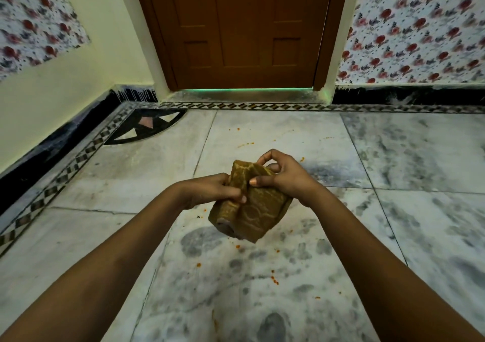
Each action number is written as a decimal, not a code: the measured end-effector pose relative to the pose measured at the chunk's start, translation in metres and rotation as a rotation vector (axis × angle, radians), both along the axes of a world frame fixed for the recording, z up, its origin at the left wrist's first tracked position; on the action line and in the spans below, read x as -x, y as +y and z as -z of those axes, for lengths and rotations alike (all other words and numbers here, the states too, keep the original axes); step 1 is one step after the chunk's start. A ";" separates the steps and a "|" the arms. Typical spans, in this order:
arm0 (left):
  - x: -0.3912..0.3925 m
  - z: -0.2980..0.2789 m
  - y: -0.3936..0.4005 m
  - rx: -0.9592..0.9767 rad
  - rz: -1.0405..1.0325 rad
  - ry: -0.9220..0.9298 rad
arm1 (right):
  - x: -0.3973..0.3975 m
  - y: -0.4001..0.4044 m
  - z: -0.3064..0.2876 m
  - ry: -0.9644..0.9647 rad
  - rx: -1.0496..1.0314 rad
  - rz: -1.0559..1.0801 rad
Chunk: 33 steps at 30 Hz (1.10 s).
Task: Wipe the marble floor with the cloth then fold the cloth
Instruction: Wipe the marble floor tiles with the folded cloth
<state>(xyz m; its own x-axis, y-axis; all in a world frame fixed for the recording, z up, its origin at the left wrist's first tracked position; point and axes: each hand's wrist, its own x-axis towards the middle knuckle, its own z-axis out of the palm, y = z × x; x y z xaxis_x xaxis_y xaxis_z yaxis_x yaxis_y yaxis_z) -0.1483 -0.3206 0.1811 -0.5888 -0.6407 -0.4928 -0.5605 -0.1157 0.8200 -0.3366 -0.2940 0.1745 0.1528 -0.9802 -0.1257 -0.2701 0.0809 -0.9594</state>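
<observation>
Head view: both hands grasp the cloth (249,205) above the floor (262,276). Left hand (212,190) pinches its left edge, right hand (283,176) its top; the bundle hangs down between them.

The cloth (252,207) was a matt, mustard woven textile with a raised pattern. The floor (393,184) was smooth grey-veined marble with a dull sheen, speckled with orange crumbs (274,278). The door (241,26) was brown wood, satin-finished.
</observation>
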 end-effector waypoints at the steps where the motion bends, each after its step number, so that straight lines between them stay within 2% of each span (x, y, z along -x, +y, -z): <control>1: 0.002 0.000 0.001 0.014 -0.060 0.038 | 0.002 0.000 0.002 -0.055 -0.007 0.040; 3: 0.005 0.001 0.002 -0.014 -0.233 0.147 | 0.001 0.001 0.009 -0.138 0.010 0.198; 5: 0.006 0.005 0.004 -0.095 -0.421 0.237 | -0.002 0.001 0.019 -0.135 0.040 0.355; 6: 0.006 0.007 0.005 -0.152 -0.502 0.280 | -0.004 0.002 0.023 -0.148 0.005 0.380; 9: 0.002 0.018 0.006 -0.305 -0.675 0.459 | -0.016 0.006 0.029 -0.293 -0.271 0.315; 11: 0.000 0.026 0.005 -0.365 -0.703 0.524 | -0.025 0.004 0.037 -0.321 -0.275 0.375; 15: -0.006 0.047 0.006 -0.461 -0.661 0.557 | -0.047 -0.007 0.053 -0.121 -0.147 0.514; 19: -0.032 0.079 -0.001 -0.557 -0.790 0.587 | -0.055 -0.017 0.065 0.096 -0.195 0.345; 22: -0.059 0.095 -0.017 -0.581 -0.882 0.550 | -0.044 -0.026 0.069 0.307 -0.182 0.301; 25: -0.080 0.100 -0.040 -0.569 -0.950 0.509 | -0.031 -0.035 0.073 0.479 -0.201 0.256; 33: -0.080 0.098 -0.113 -0.428 -1.032 0.495 | -0.029 -0.089 0.097 0.727 -0.075 0.285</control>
<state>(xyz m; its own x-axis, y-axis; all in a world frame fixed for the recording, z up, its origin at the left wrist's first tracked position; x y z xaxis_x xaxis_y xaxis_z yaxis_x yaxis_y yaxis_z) -0.0681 -0.4331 0.0835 -0.0839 -0.7589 -0.6458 0.3159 -0.6349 0.7050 -0.3079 -0.3829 0.0780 -0.2494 -0.9541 -0.1655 -0.7873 0.2993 -0.5390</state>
